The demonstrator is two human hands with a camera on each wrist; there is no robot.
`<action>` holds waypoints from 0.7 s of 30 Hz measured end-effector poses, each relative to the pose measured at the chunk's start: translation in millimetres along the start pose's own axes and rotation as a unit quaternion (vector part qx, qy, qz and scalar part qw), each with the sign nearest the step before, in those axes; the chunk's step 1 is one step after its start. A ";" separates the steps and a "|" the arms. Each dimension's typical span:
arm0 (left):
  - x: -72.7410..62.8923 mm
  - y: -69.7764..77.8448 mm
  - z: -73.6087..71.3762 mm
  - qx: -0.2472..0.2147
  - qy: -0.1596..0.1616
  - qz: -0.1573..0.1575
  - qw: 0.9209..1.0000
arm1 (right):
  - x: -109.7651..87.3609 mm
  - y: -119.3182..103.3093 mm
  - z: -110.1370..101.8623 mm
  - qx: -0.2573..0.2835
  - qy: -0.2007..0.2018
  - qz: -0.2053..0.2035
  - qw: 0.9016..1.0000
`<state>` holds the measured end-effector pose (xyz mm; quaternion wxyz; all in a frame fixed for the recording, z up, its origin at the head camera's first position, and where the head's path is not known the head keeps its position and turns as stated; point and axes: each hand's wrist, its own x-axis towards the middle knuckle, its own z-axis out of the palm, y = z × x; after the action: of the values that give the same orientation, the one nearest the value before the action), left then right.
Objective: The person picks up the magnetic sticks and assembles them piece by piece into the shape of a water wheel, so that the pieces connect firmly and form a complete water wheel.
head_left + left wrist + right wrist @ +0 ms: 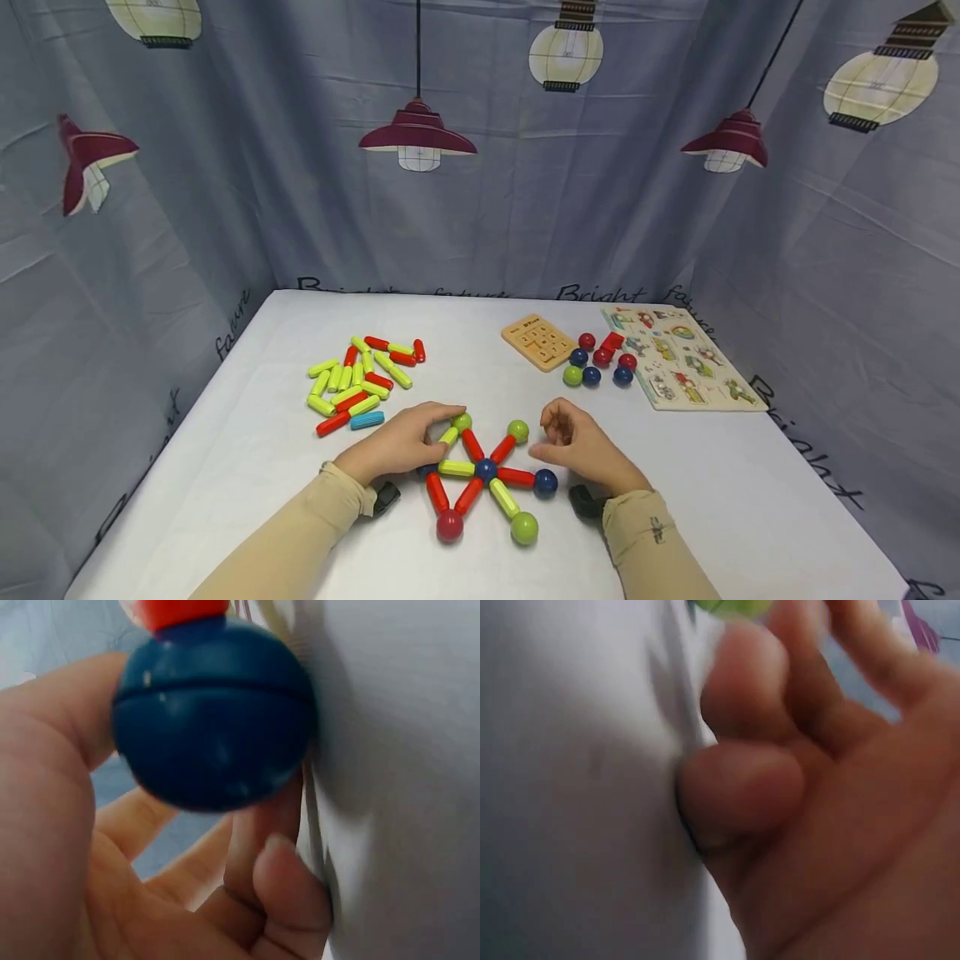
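A flat figure of magnetic building rods and balls lies on the white table, its blue hub ball (486, 470) joined to several red and yellow-green rods. My left hand (401, 442) holds its left side, index finger at the upper green ball (462, 421), thumb beside the slanting yellow-green rod (449, 436). In the left wrist view the figure's left blue ball (214, 716) covers part of the fingers. To the right of the figure, my right hand (585, 442) holds nothing, fingers loosely curled near the right green ball (518, 430). Its little finger (739, 791) is close along the tabletop.
Loose yellow-green and red rods (360, 379) and a blue ridged piece (367, 420) lie at the left. Loose balls (591, 377) and a red piece (612, 341) sit back right, between a wooden number board (536, 333) and a picture puzzle board (690, 367). Printed curtains (480, 208) surround the table.
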<state>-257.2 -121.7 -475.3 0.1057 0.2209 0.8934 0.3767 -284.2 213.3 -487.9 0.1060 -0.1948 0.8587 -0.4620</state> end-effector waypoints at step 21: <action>0.0 10.1 4.3 0.069 0.096 -0.060 0.991 | 4.4 3.6 3.9 -0.072 0.066 -0.006 0.995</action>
<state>-252.5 -112.8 -471.0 0.0260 0.1360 0.9350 0.3264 -287.6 210.3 -493.1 0.0321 -0.1759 0.8938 -0.4112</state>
